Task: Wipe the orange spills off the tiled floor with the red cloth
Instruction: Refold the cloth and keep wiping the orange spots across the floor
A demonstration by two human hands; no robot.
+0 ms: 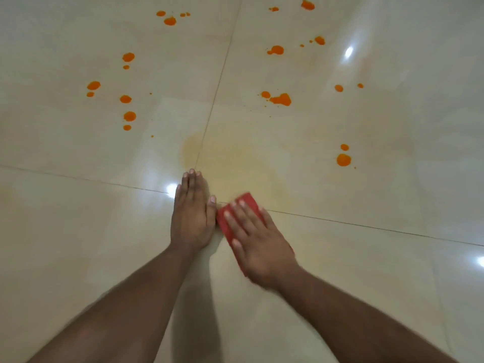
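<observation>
Red cloth (227, 224) under flat right hand (258, 243), fingers spread | left hand (192, 214) flat on floor (78, 231), fingers together

No readable text, labels, brands, numbers or signs anywhere in view.
</observation>
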